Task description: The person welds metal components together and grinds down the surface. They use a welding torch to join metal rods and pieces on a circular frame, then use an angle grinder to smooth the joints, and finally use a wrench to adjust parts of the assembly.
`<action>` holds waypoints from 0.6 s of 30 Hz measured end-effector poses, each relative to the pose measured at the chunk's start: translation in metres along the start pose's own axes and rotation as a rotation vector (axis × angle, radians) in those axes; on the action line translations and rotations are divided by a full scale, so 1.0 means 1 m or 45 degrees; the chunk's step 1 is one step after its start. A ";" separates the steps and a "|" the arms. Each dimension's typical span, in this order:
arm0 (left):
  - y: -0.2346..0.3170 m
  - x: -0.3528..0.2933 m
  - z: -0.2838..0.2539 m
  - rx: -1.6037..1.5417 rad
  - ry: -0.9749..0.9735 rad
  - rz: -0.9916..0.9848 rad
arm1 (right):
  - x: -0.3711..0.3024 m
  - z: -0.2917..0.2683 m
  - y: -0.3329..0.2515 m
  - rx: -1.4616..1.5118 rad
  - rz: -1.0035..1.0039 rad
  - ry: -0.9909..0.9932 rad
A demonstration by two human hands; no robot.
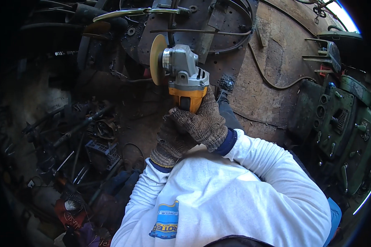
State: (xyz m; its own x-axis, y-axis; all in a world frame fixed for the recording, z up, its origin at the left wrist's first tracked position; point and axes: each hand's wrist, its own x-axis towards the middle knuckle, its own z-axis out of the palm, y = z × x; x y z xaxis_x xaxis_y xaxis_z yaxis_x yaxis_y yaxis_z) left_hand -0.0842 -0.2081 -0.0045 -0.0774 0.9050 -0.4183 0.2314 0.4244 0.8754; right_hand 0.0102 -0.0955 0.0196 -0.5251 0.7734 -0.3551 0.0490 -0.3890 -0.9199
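Close in front of my chest I hold a yellow and grey angle grinder with both gloved hands. Its tan disc stands on edge at the left of the metal head. My right hand, in a dirty knitted glove, wraps round the right side of the yellow body. Below and to the left, my left hand is closed round the rear part of the tool, which the gloves mostly hide. Past the disc lies a dark steel plate with holes in it.
A curved metal strip and a cable lie beyond the grinder. At the right stands a green machine with levers and knobs. Scrap, rods and a grey plastic crate clutter the lower left.
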 end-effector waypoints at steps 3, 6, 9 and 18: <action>-0.001 0.006 -0.004 0.247 0.006 0.065 | 0.002 -0.001 -0.002 -0.133 -0.083 0.036; -0.006 0.010 -0.001 0.001 -0.009 0.023 | 0.004 -0.001 -0.003 -0.136 -0.070 0.051; -0.010 0.010 -0.002 0.291 -0.018 0.103 | 0.007 -0.002 0.000 -0.122 -0.069 0.037; -0.019 0.008 0.000 0.273 -0.034 0.000 | 0.008 -0.004 -0.007 -0.171 -0.054 0.050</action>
State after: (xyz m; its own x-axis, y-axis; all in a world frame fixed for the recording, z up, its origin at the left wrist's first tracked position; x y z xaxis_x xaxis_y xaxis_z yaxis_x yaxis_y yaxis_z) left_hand -0.0895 -0.2089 -0.0241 -0.0524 0.9026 -0.4273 0.4327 0.4062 0.8048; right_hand 0.0089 -0.0846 0.0229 -0.4954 0.8079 -0.3192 0.1419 -0.2873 -0.9473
